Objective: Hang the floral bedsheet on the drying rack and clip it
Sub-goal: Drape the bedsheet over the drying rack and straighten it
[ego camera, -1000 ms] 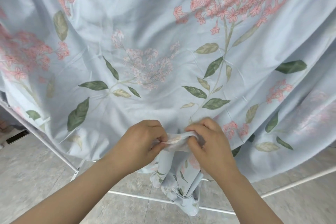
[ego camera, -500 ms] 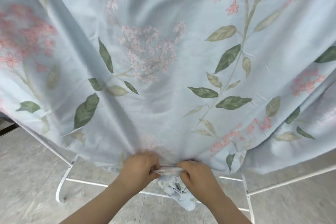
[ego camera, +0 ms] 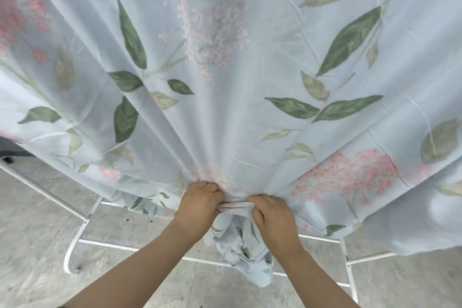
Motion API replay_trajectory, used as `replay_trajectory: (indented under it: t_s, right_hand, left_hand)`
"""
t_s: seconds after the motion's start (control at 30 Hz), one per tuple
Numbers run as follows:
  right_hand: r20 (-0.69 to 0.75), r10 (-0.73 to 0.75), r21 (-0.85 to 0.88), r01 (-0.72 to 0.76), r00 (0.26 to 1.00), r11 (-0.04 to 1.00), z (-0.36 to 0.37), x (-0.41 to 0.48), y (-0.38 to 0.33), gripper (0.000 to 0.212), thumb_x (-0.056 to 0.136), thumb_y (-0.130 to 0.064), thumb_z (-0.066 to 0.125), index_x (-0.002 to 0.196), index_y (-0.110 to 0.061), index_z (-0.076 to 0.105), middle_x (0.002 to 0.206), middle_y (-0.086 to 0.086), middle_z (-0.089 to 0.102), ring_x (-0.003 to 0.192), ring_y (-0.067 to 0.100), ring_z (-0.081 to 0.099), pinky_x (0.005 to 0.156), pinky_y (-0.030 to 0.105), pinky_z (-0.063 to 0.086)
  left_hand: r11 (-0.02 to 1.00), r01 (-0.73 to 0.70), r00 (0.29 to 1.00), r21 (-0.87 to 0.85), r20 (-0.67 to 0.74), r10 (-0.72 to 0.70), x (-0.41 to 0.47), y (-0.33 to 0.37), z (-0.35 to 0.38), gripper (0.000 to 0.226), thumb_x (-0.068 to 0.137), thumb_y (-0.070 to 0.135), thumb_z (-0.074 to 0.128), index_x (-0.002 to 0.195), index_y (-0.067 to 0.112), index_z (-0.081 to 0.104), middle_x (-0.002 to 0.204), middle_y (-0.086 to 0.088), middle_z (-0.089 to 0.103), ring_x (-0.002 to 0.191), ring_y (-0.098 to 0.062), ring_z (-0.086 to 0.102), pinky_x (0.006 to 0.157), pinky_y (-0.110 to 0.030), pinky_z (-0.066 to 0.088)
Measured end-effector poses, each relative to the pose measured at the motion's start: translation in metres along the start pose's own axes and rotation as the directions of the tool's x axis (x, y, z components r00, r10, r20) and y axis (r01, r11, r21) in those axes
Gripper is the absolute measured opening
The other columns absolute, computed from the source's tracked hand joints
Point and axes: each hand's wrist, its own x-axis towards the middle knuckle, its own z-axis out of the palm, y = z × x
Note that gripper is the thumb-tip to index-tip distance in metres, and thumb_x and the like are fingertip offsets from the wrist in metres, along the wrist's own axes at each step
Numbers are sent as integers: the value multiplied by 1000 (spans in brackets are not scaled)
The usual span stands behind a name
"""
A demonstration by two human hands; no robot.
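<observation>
fingers (ego camera: 260, 201) of both hands pinch bedsheet (ego camera: 250, 112) hem | rack (ego camera: 82, 230) legs behind | sheet blocks view

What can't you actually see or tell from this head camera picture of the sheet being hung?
- Top rail of the drying rack and any clips: head view, cut off by the upper edge and covered by the floral bedsheet.
- Fingertips of the left hand and right hand: tucked into the gathered hem.
- Dark object at the left edge: mostly hidden behind the sheet, unidentifiable.

Your single head view: close, facing forward and down onto bedsheet (ego camera: 250, 112), rack base (ego camera: 82, 230) and floor (ego camera: 32, 220).
</observation>
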Motion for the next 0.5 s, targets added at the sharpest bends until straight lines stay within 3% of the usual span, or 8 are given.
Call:
replay_trajectory:
  t_s: [0.13,0.3,0.4,0.5]
  right_hand:
    - [-40,-11,51,13,999,999,23,6,15,31,86,-12,42,101,-18,69,94,-8,72,81,12,65,73,29,54]
    - [-191,-13,7,15,982,1000,56,2,28,31,90,-12,40,101,-16,69,91,-5,69,81,16,62,76,29,48]
    - [-272,-33,3,35,962,999,76,0,37,31,90,-11,39,101,-15,68,92,-4,67,81,19,62,76,32,47]
    - [-358,-98,-4,104,929,995,95,5,43,33,90,-10,38,103,-13,68,92,-2,67,83,20,62,77,35,47]
  left_hand:
    - [1000,6,997,29,-75,-4,12,-10,19,31,41,19,89,58,22,64,60,7,56,59,-19,58,58,-25,48]
    - [997,-74,975,22,-208,77,21,-25,51,23,55,13,82,64,19,62,66,4,56,65,-22,56,65,-29,44]
    - [986,-155,928,65,-333,168,19,-35,78,7,75,24,67,72,19,65,72,5,57,69,-20,54,70,-29,39]
    - [982,-160,873,99,-450,188,28,-48,95,17,83,26,53,76,18,66,76,3,58,70,-20,51,70,-31,41]
